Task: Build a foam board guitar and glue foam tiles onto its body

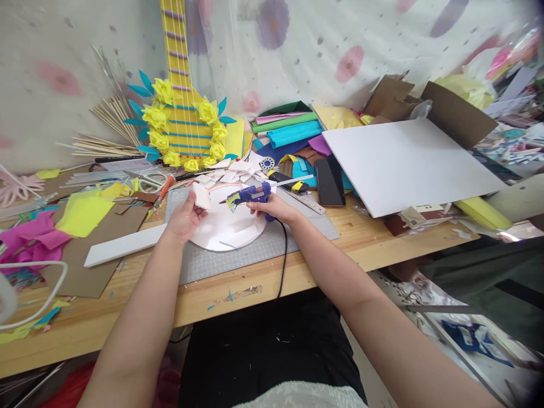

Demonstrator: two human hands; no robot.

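Note:
Between the thumb and fingers of my left hand (186, 218) is a small white foam board piece (201, 196), tilted up. My right hand (274, 208) is wrapped round a blue hot glue gun (250, 195), whose nozzle points left toward that piece. A clear glue stick (293, 180) sticks out of the gun's back, and its black cord (285, 255) hangs over the table edge. Below both hands a round white board (216, 233) with a raised strip along its rim lies on the grey cutting mat (195, 271).
A yellow paper guitar (187, 127) with yellow flowers stands at the back. White scraps (238, 168), scissors (153, 182), a box cutter (291, 182) and a phone (330, 181) lie around the mat. A white strip (125, 245) is at left, a large white board (408, 164) at right.

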